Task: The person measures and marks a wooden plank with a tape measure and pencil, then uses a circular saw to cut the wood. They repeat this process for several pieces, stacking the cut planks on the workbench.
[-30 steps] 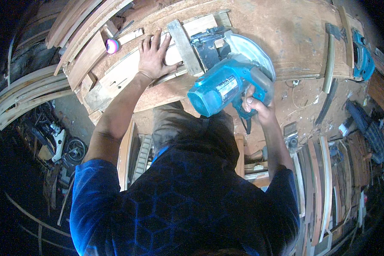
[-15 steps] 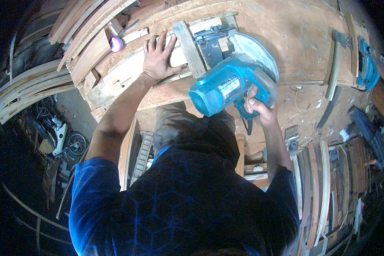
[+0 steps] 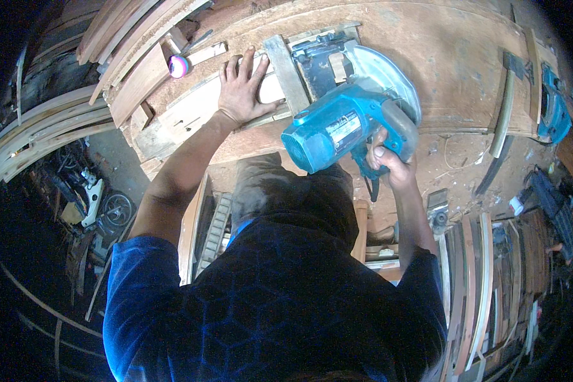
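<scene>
My left hand [image 3: 243,92] lies with fingers spread on a pale wooden board [image 3: 190,108] on the workbench. Just right of its fingertips a grey wooden strip [image 3: 285,73] crosses the board. My right hand [image 3: 391,162] is wrapped around the rear handle of a teal circular saw [image 3: 340,124], its thumb on top. The saw's dark base plate rests against the strip's right side, over the wood, and a metallic guard [image 3: 388,73] curves along its right. The saw blade itself and the trigger finger's position cannot be made out.
A pink-and-white roll [image 3: 177,66] and stacked planks [image 3: 130,38] lie on the bench's left. At the right are a hammer-like tool with a wooden handle [image 3: 504,105] and another teal tool [image 3: 554,108]. Timber strips [image 3: 484,280] fill the lower right; a motorbike [image 3: 92,200] stands left.
The bench and things on it sit slightly further right in the picture. Both hands keep the same hold, and the saw shows no clear movement along the board.
</scene>
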Available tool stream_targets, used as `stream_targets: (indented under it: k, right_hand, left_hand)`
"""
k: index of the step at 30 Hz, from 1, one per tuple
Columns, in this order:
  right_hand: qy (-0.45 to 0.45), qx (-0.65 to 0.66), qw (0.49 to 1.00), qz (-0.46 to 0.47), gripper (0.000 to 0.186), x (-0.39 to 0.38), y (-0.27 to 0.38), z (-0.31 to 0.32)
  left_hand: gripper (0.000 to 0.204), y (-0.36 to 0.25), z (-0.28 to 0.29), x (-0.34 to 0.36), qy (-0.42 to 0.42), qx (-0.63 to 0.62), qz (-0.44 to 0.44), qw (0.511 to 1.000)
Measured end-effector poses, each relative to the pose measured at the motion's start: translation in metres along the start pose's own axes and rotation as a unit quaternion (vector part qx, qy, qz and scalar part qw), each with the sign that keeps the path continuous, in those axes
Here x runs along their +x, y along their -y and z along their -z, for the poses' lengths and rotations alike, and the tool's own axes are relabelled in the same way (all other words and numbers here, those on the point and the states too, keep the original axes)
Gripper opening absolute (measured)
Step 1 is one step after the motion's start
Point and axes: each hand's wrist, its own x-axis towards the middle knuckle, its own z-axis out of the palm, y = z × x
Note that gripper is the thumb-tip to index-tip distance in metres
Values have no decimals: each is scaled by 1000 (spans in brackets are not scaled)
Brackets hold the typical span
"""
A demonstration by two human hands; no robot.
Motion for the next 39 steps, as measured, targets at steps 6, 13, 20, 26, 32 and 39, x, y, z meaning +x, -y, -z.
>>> stream_targets:
  k: [6,13,20,26,32,39]
  right_hand:
    - [-4,2,1000,5,27,5,1,-1]
    - [-7,-2,1000,13,31,4,5,-2]
    - [-10,18,1000,16,34,9,6,-6]
    - [-6,39,999,21,35,19,9,-9]
    - [-17,41,999,24,34,22,13,-18]
    - [-8,25,999,31,34,29,18,-23]
  left_hand:
    - [108,1,0,0,6,15,-8,1000]
    - [106,-6,5,-1,12,1,-4,1000]
    - [107,-5,5,-4,-2,-12,-6,1000]
    - [109,-4,6,-3,29,1,-3,1000]
    - [109,-2,0,-7,37,12,6,999]
    - [105,-1,-5,-9,33,28,-4,999]
